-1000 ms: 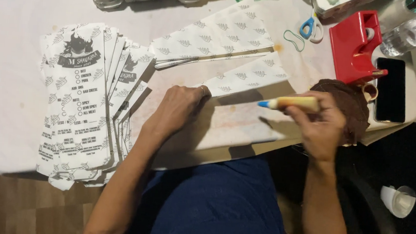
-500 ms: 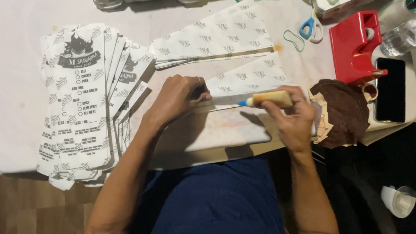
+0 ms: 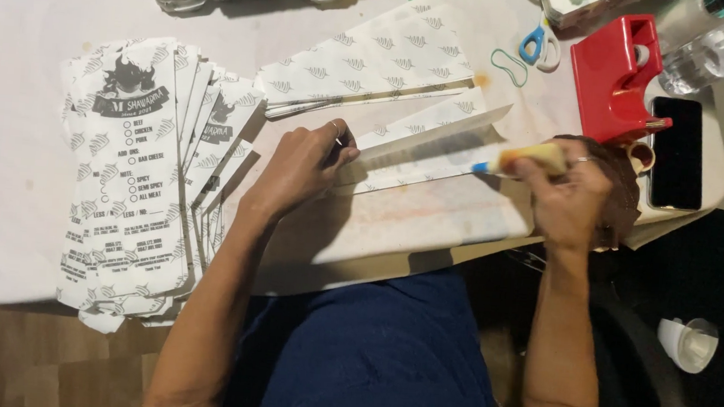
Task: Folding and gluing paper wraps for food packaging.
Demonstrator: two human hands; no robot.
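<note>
My left hand (image 3: pixel 300 168) presses down the left end of a long white patterned paper sheet (image 3: pixel 427 144) lying on the table, its upper edge folded up. My right hand (image 3: pixel 571 198) grips a yellow glue stick (image 3: pixel 525 159) with a blue tip, and the tip touches the paper's right end. A fanned stack of printed white paper bags (image 3: pixel 136 168) lies to the left of my left hand. Another pile of patterned sheets (image 3: pixel 373 67) lies just beyond the paper.
A red tape dispenser (image 3: pixel 617 77), blue-handled scissors (image 3: pixel 540 43), a green rubber band (image 3: pixel 508 66), a black phone (image 3: pixel 678 151) and a clear bottle (image 3: pixel 705 54) sit at the right. A brown cloth (image 3: pixel 622 185) lies under my right hand. A white cup (image 3: pixel 688 343) stands on the floor.
My right hand moved the glue stick left along the paper, then back to its right end. My left hand stayed pressing the paper's left end.
</note>
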